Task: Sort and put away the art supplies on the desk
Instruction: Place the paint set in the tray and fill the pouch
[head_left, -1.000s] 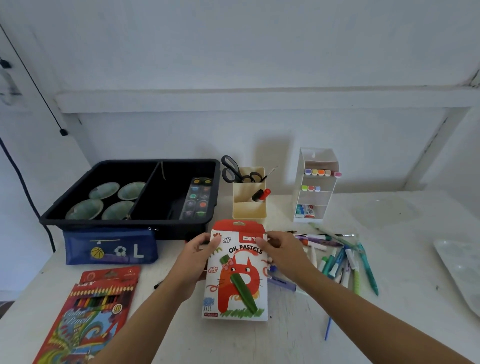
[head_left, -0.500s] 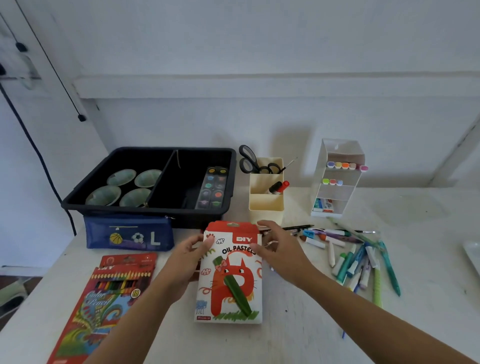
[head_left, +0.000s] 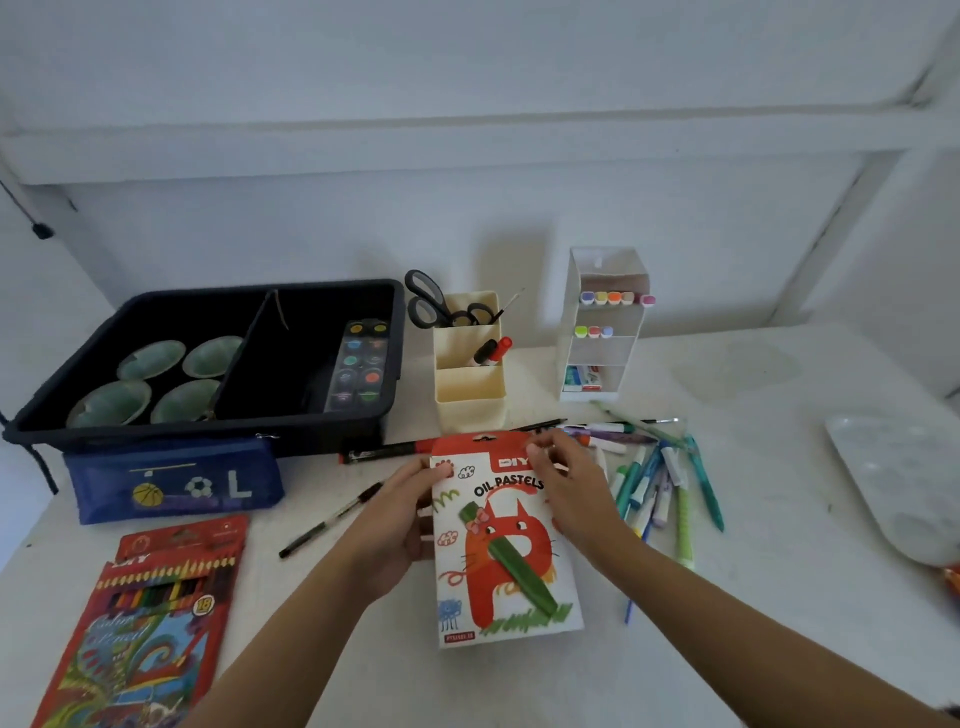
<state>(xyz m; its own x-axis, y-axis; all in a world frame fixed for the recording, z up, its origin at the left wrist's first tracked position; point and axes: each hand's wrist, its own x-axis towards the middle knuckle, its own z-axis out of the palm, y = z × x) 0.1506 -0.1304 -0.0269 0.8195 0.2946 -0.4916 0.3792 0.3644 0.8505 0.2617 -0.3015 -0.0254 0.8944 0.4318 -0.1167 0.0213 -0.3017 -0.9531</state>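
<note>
A white and red box of oil pastels (head_left: 506, 561) lies on the desk in front of me. My left hand (head_left: 402, 519) grips its left edge near the top, thumb on the front. My right hand (head_left: 569, 486) pinches the red flap at the box's top right. A pile of markers and pens (head_left: 657, 478) lies to the right of the box. A black pen (head_left: 332, 517) lies to its left.
A black tray (head_left: 395, 338) at the back left holds several green dishes (head_left: 156, 384) and a watercolour palette (head_left: 358, 366). In front of it are a blue pencil case (head_left: 174, 480) and a coloured pencil box (head_left: 150, 618). A cream holder (head_left: 470, 379), a white marker rack (head_left: 602, 322) and a white palette (head_left: 904, 483) also stand here.
The view has shifted. My right hand has moved up from the box's front to its top red flap and now pinches it. My left hand keeps its grip on the left edge.
</note>
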